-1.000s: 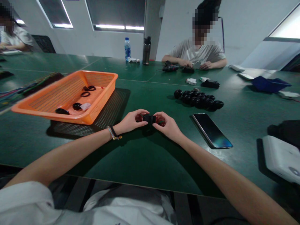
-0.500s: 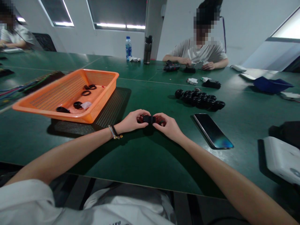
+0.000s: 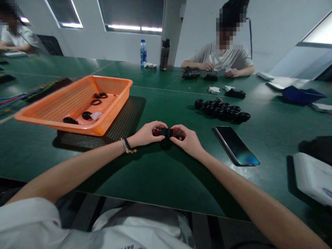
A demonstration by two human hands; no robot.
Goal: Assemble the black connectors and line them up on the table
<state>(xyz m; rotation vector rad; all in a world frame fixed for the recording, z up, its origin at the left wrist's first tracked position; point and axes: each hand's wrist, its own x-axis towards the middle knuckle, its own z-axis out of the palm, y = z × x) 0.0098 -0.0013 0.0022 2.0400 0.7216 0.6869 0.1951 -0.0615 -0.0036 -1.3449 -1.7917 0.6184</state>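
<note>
Both my hands meet over the green table [image 3: 160, 173] on one small black cylindrical part [image 3: 165, 131]. My left hand [image 3: 146, 134] pinches its left end with curled fingers. My right hand [image 3: 187, 140] grips its right end, fingers closed round it. Something reddish shows at the part's ends under my fingers. A cluster of several similar black parts [image 3: 222, 110] lies to the right and further back. The orange mesh basket [image 3: 75, 105] at the left holds several black rings [image 3: 96, 102].
A dark phone [image 3: 236, 145] lies flat right of my hands. A white device [image 3: 313, 178] sits at the right edge. Coloured cables [image 3: 28, 95] lie far left. A person opposite works with small parts; a water bottle [image 3: 143, 53] and dark flask [image 3: 164, 54] stand behind.
My hands stay on the black part in the same spot; the fingers shift only slightly. The view has drifted a little.
</note>
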